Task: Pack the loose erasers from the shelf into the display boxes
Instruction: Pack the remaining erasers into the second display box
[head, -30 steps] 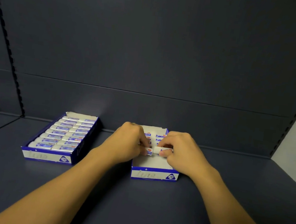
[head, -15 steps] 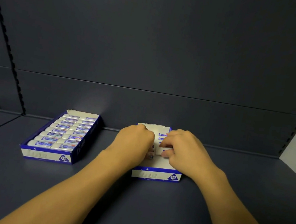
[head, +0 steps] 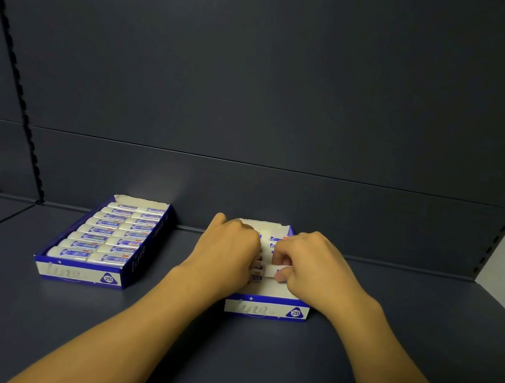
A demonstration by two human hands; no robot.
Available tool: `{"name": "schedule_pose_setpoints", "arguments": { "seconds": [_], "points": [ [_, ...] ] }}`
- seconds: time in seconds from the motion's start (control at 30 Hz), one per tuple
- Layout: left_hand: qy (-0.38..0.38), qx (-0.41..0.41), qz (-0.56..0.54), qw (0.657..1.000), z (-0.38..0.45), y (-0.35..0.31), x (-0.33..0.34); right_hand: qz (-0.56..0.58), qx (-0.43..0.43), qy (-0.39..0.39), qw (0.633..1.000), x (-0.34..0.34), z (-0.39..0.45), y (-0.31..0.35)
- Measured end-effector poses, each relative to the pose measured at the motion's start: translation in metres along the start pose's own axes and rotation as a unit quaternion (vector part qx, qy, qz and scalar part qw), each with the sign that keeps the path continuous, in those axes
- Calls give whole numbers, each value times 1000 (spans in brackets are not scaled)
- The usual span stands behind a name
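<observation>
You have two display boxes (head: 266, 309) on the shelf (head: 253, 368). The left box (head: 79, 274) holds sixteen erasers (head: 101, 231), two columns of eight. Your two hands hide the right box's count.

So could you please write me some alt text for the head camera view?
Two bare hands work inside a blue and white display box on a dark shelf: the right hand pinches a white eraser and the left hand curls over the erasers already packed. To the left stands a second box full of erasers.
</observation>
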State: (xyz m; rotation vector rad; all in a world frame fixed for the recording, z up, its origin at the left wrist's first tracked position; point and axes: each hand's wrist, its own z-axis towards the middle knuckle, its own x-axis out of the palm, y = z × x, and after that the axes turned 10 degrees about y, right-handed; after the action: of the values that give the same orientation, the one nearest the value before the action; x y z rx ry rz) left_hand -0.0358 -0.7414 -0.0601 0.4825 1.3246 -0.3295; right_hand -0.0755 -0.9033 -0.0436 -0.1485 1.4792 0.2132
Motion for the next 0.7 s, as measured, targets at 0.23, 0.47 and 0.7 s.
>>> {"name": "schedule_pose_setpoints", "arguments": {
  "seconds": [0.23, 0.47, 0.7],
  "points": [
    [11, -24, -105, 994, -1, 10, 2, 9, 13, 4, 1000, 5, 3, -1],
    [-84, -95, -149, 981, -18, 47, -10, 17, 13, 12, 1000, 6, 4, -1],
    [-56, -174, -90, 979, -20, 66, 6, 48, 23, 31, 998, 6, 5, 0]
  ]
}}
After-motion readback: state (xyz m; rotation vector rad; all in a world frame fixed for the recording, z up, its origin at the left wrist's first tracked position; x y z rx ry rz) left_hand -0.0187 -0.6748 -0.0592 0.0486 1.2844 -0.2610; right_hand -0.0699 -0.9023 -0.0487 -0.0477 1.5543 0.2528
